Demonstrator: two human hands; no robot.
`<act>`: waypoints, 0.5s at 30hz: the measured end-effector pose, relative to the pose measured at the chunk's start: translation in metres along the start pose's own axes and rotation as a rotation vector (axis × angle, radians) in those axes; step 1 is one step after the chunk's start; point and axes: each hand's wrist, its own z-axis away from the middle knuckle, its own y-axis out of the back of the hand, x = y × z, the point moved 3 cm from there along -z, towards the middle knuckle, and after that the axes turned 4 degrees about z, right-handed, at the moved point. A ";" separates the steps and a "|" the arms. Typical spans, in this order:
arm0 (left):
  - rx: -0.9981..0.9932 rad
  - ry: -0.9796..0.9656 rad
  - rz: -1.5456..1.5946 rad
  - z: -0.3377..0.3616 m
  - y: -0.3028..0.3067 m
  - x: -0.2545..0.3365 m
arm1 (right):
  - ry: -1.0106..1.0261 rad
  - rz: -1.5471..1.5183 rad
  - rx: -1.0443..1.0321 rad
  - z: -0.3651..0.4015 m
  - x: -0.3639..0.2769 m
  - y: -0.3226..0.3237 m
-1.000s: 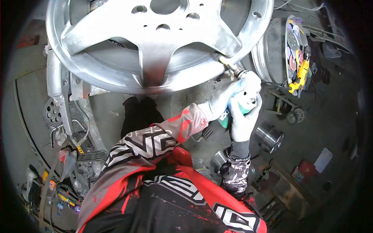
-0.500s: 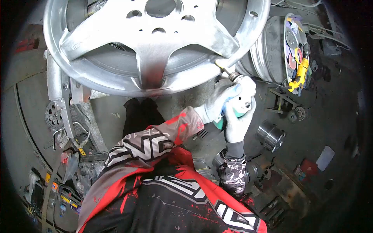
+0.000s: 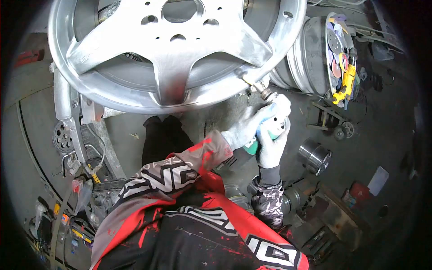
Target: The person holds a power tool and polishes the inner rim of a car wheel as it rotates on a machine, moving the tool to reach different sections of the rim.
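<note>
A large bare-metal alloy wheel [image 3: 175, 49] fills the top of the view, face toward me. Both my hands wear white gloves and grip a teal die grinder [image 3: 265, 130] just below the wheel's lower right rim. My left hand [image 3: 245, 126] wraps the tool body from the left. My right hand [image 3: 275, 139] holds it from below and right. The grinder's metal tip [image 3: 257, 86] touches the rim's edge. My red, black and grey sleeves reach up from the bottom.
A second wheel [image 3: 310, 56] leans at the right with sanding discs and a yellow tool [image 3: 346, 83] on it. A metal cylinder [image 3: 314, 156] lies on the floor. The wheel stand [image 3: 67, 108] and cluttered tools [image 3: 67, 198] are at the left.
The wheel, my hands and the grinder have all shifted slightly left and up in view. My grip on the tool is unchanged, with the tip still at the rim.
</note>
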 end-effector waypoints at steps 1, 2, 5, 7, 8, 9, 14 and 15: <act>0.003 0.068 -0.078 -0.006 0.000 0.000 | -0.010 -0.039 0.033 -0.003 0.000 0.003; 0.006 0.137 -0.152 -0.010 0.000 -0.002 | -0.022 -0.074 0.065 -0.004 -0.001 0.005; 0.060 0.177 -0.156 -0.006 -0.004 0.002 | -0.015 -0.072 0.078 -0.003 -0.003 0.004; 0.023 0.091 -0.013 0.002 -0.006 0.003 | 0.003 -0.034 0.033 0.001 0.002 0.002; 0.023 0.094 -0.014 0.008 -0.005 0.000 | -0.021 -0.066 0.029 0.006 0.005 0.000; 0.041 0.062 -0.011 0.013 -0.003 0.000 | 0.003 0.005 0.001 0.010 0.012 0.004; 0.043 0.145 -0.267 0.001 -0.005 0.005 | -0.025 -0.092 0.042 0.003 0.000 0.006; 0.061 0.191 -0.350 -0.001 -0.011 0.012 | -0.031 -0.143 0.074 0.001 -0.001 0.008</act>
